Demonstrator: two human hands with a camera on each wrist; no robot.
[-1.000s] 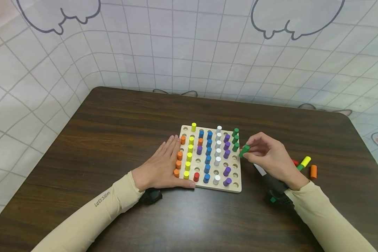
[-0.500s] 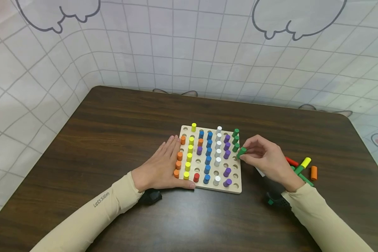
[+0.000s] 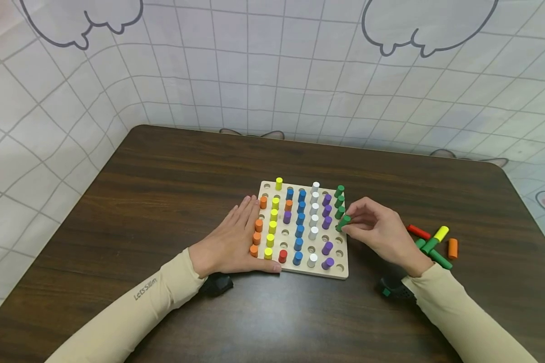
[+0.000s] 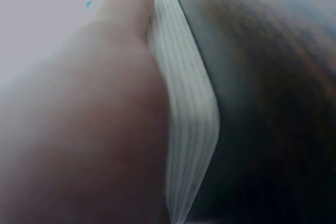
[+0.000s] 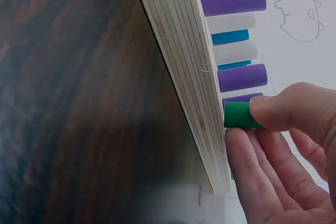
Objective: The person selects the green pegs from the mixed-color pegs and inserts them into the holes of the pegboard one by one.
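A light wooden pegboard (image 3: 320,273) holds columns of orange, yellow, blue, white, purple and green pegs. My left hand (image 3: 231,241) lies flat with straight fingers along its left edge, the thumb on the near edge; the left wrist view shows it blurred beside the board's layered side (image 4: 191,114). At the right edge, my right hand (image 3: 383,233) pinches a green peg (image 3: 343,223) between thumb and fingers, below three standing green pegs. In the right wrist view the pinched green peg (image 5: 239,115) meets the board's surface; whether it sits in a hole I cannot tell.
Right of the right hand, loose pegs lie on the dark table (image 3: 186,166): a red peg (image 3: 419,232), a yellow peg (image 3: 441,233), an orange peg (image 3: 452,248) and several green ones. Black devices are at both wrists. A white grid-patterned sheet (image 3: 254,65) stands behind the table.
My right hand has moved left with the green peg, from beside the board onto its right column. More of the loose pegs now shows. The left hand has stayed in place.
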